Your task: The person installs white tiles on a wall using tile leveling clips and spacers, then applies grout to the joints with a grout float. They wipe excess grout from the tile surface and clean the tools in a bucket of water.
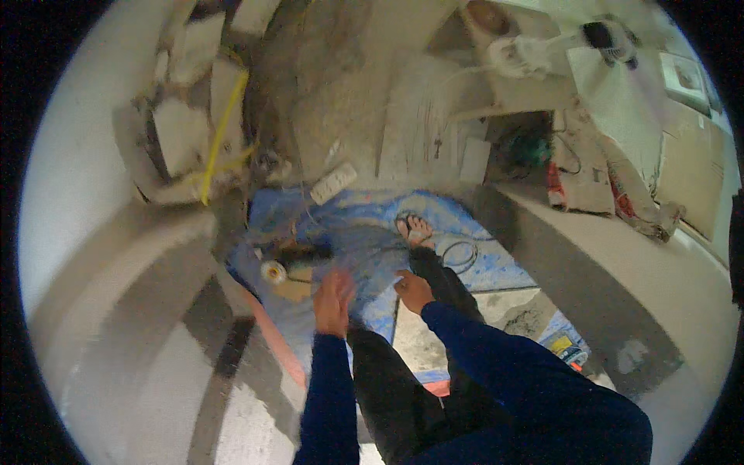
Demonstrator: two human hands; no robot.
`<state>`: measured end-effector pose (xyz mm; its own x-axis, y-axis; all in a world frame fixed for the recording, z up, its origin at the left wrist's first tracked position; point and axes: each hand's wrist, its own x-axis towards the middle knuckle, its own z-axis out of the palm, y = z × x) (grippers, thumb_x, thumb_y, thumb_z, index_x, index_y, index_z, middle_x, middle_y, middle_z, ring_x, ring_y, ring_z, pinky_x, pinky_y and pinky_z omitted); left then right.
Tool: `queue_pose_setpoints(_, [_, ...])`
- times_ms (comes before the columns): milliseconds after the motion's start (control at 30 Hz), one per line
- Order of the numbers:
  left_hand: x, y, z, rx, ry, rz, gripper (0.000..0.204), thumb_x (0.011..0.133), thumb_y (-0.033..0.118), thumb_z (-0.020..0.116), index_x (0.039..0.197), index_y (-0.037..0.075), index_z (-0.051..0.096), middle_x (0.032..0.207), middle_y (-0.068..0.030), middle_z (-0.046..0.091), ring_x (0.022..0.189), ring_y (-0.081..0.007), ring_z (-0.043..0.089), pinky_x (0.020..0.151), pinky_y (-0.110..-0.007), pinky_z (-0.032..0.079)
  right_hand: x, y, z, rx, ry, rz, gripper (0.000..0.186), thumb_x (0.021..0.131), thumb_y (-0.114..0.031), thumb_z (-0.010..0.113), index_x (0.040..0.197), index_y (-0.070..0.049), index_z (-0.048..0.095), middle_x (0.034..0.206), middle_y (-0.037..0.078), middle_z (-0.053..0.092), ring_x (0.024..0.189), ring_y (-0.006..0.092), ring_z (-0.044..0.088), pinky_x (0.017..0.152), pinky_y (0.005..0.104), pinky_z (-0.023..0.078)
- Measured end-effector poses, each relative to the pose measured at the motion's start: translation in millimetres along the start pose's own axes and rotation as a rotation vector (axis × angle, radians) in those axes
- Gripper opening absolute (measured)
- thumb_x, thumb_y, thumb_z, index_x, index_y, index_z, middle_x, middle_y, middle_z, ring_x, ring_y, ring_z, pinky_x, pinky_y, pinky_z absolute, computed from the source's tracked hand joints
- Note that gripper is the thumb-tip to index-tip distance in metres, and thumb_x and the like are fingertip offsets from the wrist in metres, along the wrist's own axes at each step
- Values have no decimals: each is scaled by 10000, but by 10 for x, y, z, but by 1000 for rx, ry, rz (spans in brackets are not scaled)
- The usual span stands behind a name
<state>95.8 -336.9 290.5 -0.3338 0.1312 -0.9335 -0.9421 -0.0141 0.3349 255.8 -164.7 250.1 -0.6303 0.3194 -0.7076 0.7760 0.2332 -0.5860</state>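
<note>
My left hand [333, 301] hangs over the blue sheet [364, 225], smeared by motion, so its fingers do not read clearly. My right hand [414, 291] is to its right, above my leg, with fingers curled together; whatever they may hold is too small to make out. Left of my left hand lies a dark power tool [301, 254] with a pale round end [273, 272], apparently an angle grinder. A flat brownish piece [294, 288] lies beside it. A large pale slab [422, 341] rests on the sheet below my right hand, partly hidden by my legs.
A white power strip [333, 184] lies at the sheet's far edge. A dark looped cable [460, 256] is near my bare foot [415, 229]. Cardboard boxes [581, 174] stand far right. A yellow strap [225, 136] hangs at the far left. A blue-yellow container [564, 347] sits right.
</note>
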Motion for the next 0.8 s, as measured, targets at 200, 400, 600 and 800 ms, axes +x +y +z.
queue_pose_setpoints(200, [-1645, 775, 499, 388, 313, 168, 313, 1031, 300, 622, 1134, 5, 647, 1094, -110, 711, 1002, -202, 678, 837, -348, 543, 357, -328, -1389, 219, 270, 142, 398, 904, -277, 704, 1197, -10, 664, 972, 175, 736, 850, 321, 713, 746, 460, 562])
queue_pose_setpoints(400, [-1984, 1930, 1407, 765, 153, 428, 407, 1002, 287, 656, 1303, 20, 599, 1265, -143, 638, 1158, -258, 608, 974, -373, 494, 1006, -1265, -2568, 1044, 318, 340, 398, 924, -256, 704, 1234, -20, 620, 922, 115, 713, 762, 186, 690, 642, 338, 560])
queue_pose_setpoints(600, [-1975, 2401, 2187, 1631, -108, 599, 839, 889, 476, 738, 1561, 134, 372, 1616, -266, 285, 1465, -415, 343, 1153, -533, 343, 1179, -2205, -3223, 1236, 227, 297, 348, 965, -264, 672, 1206, -23, 602, 950, 82, 697, 792, 179, 664, 695, 343, 562])
queue_pose_setpoints(800, [-1246, 3652, 2979, 2076, -193, 205, 1023, 821, 632, 736, 1616, 214, 246, 1640, -286, 207, 1458, -477, 331, 1119, -641, 340, 1434, -2625, -3651, 1407, 354, 426, 304, 982, -285, 622, 1186, -62, 594, 929, 93, 711, 727, 200, 670, 621, 352, 570])
